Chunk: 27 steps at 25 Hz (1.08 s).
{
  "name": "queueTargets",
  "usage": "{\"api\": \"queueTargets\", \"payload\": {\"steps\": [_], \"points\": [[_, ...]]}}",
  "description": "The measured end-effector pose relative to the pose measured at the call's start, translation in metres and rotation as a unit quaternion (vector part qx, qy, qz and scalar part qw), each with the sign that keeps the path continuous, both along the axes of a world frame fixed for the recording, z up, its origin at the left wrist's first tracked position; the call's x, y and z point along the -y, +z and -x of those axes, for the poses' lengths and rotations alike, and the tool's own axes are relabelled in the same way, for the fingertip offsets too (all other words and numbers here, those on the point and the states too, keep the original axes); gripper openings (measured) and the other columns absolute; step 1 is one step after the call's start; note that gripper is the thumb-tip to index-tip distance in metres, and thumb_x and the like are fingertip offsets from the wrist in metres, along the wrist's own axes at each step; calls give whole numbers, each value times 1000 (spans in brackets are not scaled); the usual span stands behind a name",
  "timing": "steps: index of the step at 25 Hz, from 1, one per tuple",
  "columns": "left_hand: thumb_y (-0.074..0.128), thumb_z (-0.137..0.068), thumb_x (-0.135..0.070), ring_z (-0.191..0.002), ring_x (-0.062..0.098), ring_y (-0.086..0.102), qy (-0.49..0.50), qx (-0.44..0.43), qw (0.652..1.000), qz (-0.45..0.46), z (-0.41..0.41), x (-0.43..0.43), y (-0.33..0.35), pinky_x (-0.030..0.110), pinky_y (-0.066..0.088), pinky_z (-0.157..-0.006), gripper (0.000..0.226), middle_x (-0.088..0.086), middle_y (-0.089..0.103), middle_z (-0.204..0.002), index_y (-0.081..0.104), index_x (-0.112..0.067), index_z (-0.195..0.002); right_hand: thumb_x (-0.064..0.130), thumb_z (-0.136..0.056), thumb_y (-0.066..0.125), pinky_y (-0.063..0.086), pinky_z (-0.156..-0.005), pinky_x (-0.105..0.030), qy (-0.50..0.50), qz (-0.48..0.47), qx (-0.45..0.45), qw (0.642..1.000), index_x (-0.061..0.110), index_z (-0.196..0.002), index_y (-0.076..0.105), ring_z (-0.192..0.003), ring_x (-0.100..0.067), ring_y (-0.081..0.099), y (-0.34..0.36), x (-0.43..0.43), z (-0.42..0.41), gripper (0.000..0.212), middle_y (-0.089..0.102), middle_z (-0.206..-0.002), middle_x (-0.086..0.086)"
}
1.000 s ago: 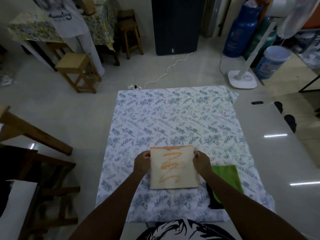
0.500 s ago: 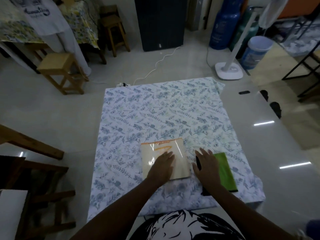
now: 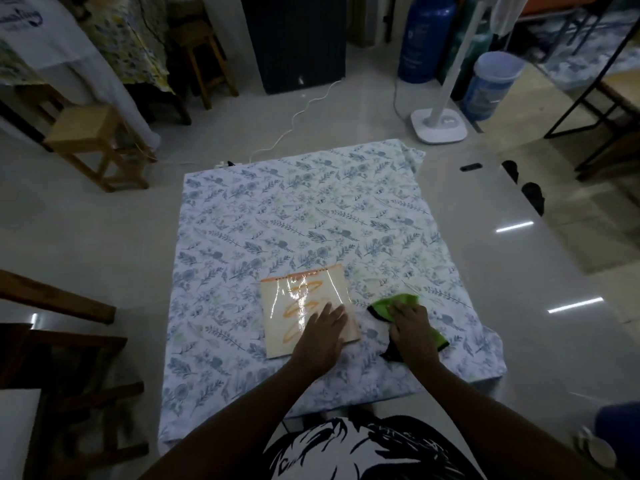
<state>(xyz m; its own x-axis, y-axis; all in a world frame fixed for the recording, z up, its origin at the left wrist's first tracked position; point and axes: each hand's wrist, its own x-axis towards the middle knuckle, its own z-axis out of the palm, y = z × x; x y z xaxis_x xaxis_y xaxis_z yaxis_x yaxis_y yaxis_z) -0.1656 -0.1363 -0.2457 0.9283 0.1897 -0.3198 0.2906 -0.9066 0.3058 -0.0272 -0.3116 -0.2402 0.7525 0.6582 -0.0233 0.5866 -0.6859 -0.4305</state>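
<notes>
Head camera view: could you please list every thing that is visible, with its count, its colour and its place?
sheet: 1, white with blue leaves, spread on the floor
tile: 1, cream with orange scribble, on the sheet
cloth: 1, green, on the sheet right of the tile
stools: 2, wooden, far left
cabinet: 1, dark, far middle
cable: 1, white, on the floor beyond the sheet
fan stand: 1, white, far right
gas cylinder: 1, blue, behind the fan stand
bucket: 1, blue, right of the cylinder
left hand: 1, flat on the tile
right hand: 1, grips the cloth
</notes>
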Motion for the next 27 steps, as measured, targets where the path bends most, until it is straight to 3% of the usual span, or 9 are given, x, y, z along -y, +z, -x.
{"api": "queueTargets", "payload": {"steps": [3,7,10,13,17,21,24,26,27], "points": [[43,-98,-35,-153,24,6,67,0,998,8,18,-21,6,42,12,-123,61,1,14,-165,26,-16,-153,-15,-66,70,55,-82,-49,23,-91,4,996,-3,-107,70,-93,-43,59,4,-16,8,43,69,-111,-22],[51,-93,-51,-152,26,11,204,-2,979,4,53,-61,15,46,21,-121,74,3,18,-164,28,-13,-152,-9,-74,62,40,-98,-36,41,-158,-31,986,5,-121,62,-115,-28,47,21,-82,19,49,59,-131,-15],[57,-85,-60,-153,31,-2,230,-77,970,20,73,-87,22,53,13,-121,97,1,2,-167,11,-13,-156,2,-88,49,34,-111,-44,69,-31,-64,995,11,-142,43,-141,-35,28,23,-135,17,55,32,-156,-12],[63,-80,-62,-152,34,-10,194,-141,970,25,74,-94,21,58,6,-121,110,0,-9,-166,-1,-13,-156,24,-97,41,34,-110,-53,103,131,-65,984,26,-150,22,-148,-34,12,12,-162,22,57,12,-163,-4],[61,-78,-66,-151,38,-9,189,-155,970,6,75,-97,13,59,5,-120,113,-1,-12,-166,-4,-15,-155,52,-95,31,28,-114,-53,184,134,-65,972,35,-150,16,-150,-30,5,-10,-131,57,59,15,-163,-3],[62,-77,-66,-150,41,-9,178,-150,973,-1,74,-98,12,60,4,-120,115,1,-12,-166,-5,-16,-155,43,-97,30,31,-113,-54,345,135,11,929,43,-147,19,-149,-25,-5,-22,-102,44,51,15,-162,10],[68,-74,-63,-151,40,-7,171,-157,973,5,75,-100,14,60,3,-119,119,-2,-10,-166,-5,-16,-155,32,-100,33,24,-117,-57,194,153,7,969,33,-149,20,-150,-33,-3,-11,-151,28,50,15,-163,1],[71,-72,-61,-151,38,-7,175,-162,971,11,73,-103,19,59,2,-119,120,-2,-8,-166,-4,-17,-155,36,-100,30,23,-118,-55,86,149,-52,984,32,-150,20,-150,-32,-1,-10,-166,43,50,16,-163,-1],[72,-72,-60,-151,38,-9,173,-160,972,8,74,-103,19,59,1,-119,120,-2,-7,-166,-4,-16,-155,41,-100,28,26,-116,-53,97,147,-46,983,32,-150,21,-150,-31,-1,-14,-160,57,51,17,-162,-2]]}}
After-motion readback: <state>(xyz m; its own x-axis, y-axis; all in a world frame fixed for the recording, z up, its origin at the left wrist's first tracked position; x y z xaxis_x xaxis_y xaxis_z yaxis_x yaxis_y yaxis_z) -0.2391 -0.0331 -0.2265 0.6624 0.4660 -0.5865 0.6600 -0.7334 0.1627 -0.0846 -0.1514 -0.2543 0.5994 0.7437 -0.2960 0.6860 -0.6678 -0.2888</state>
